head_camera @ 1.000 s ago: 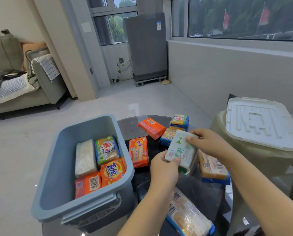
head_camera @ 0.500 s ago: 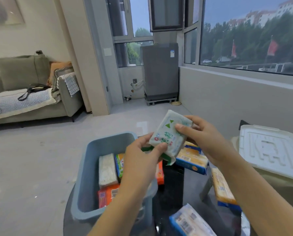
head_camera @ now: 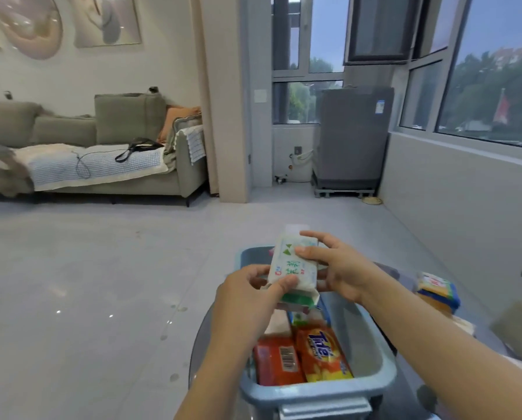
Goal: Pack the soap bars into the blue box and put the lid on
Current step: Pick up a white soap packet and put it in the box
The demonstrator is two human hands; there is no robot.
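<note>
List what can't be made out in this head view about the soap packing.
- Far half of the blue box: hidden by the left hand, right hand and the white-green soap bar they hold.
- Lid: not identifiable; the right edge is blurred.
- Soap bars at right: blurred, count unclear.
- Near handle of the box: cut off by the bottom edge.

The soap bar (head_camera: 293,266) is showing a white wrapper with green characters, two green triangles and a small red mark. The box (head_camera: 372,350) is looking pale grey-blue. At six o'clock inside it, a red bar (head_camera: 276,363) is displaying a barcode beside an orange-yellow bar (head_camera: 322,354) with blue lettering.
</note>
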